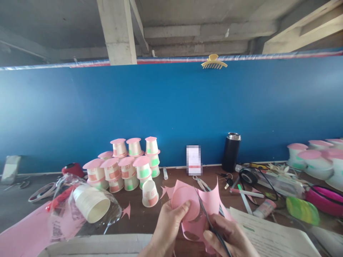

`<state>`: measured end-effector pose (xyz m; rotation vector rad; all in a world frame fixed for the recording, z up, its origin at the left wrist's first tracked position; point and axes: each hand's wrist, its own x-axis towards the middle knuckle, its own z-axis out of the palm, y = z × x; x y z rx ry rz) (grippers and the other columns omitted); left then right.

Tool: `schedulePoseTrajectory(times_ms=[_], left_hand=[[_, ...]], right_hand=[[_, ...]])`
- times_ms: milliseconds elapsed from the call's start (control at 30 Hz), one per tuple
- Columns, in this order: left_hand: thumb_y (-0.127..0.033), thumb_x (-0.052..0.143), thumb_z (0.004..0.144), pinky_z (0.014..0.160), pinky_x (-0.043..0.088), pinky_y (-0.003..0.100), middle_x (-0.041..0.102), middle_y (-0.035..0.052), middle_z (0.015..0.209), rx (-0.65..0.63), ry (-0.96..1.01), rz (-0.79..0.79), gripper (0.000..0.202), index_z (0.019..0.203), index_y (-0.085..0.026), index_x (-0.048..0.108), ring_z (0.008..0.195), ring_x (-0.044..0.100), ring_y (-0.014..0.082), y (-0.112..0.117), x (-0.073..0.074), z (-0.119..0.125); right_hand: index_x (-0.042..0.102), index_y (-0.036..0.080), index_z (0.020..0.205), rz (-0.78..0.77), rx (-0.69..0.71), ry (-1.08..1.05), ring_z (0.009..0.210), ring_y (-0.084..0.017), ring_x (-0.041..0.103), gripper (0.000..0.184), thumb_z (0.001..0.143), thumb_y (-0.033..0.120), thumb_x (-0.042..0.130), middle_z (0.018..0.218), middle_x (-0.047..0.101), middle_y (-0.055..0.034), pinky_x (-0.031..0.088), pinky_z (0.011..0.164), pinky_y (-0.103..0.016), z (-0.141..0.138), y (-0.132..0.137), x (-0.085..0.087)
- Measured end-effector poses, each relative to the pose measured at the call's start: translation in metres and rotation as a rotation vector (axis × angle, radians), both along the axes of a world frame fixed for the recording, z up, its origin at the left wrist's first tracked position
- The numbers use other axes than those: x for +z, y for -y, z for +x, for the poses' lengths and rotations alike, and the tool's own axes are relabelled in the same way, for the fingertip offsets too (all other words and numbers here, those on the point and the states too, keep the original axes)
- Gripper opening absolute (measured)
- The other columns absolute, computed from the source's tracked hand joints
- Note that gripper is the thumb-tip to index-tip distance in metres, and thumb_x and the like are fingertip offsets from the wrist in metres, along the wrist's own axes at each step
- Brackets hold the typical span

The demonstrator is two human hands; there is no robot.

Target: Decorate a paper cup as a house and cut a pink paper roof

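Note:
My left hand pinches a round piece of pink paper between thumb and fingers. In my right hand is a pair of scissors, its blades beside the round piece's right edge. Pink paper with curved cut edges hangs around the blades. Below lies more pink paper with a dark hole in it. Left of my hands, a paper cup with a drawn door and window stands upside down. Behind it are stacked several decorated cups with pink paper tops.
A plastic bag of nested paper cups lies at left on pink sheets. A black flask stands near the blue partition. Markers, keys, printed paper and a pink pouch are at right.

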<state>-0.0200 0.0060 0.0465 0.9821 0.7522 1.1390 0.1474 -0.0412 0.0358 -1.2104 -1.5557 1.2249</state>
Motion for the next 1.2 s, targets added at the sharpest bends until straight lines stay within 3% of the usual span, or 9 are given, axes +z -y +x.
schedulePoseTrajectory(times_ms=[433, 900, 1200], left_hand=[[-0.034, 0.07, 0.08, 0.07, 0.053, 0.036, 0.074, 0.0149, 0.082, -0.02, 0.054, -0.026, 0.035, 0.101, -0.006, 0.071, 0.075, 0.069, 0.0267, 0.0, -0.003, 0.0], [-0.034, 0.069, 0.081, 0.075, 0.052, 0.037, 0.074, 0.0169, 0.09, -0.037, 0.063, -0.003, 0.035, 0.102, -0.006, 0.07, 0.081, 0.069, 0.0278, -0.001, -0.003, -0.002], [-0.038, 0.07, 0.079, 0.07, 0.05, 0.032, 0.073, 0.0116, 0.076, -0.013, 0.015, -0.023, 0.036, 0.099, -0.008, 0.072, 0.074, 0.067, 0.0247, -0.001, -0.003, -0.004]], right_hand=[[0.053, 0.017, 0.071, -0.033, 0.03, -0.044, 0.047, -0.009, 0.055, 0.051, 0.078, 0.068, 0.06, 0.062, 0.054, 0.0019, 0.038, 0.042, -0.018, -0.003, 0.004, 0.015], [0.057, 0.016, 0.073, -0.018, 0.012, 0.029, 0.045, -0.008, 0.05, 0.055, 0.075, 0.07, 0.061, 0.058, 0.054, 0.0017, 0.037, 0.039, -0.016, 0.005, -0.003, -0.002], [0.055, 0.017, 0.071, -0.033, 0.038, 0.0, 0.045, -0.007, 0.046, 0.054, 0.073, 0.07, 0.064, 0.055, 0.049, 0.0046, 0.036, 0.04, -0.016, 0.005, -0.002, 0.006]])
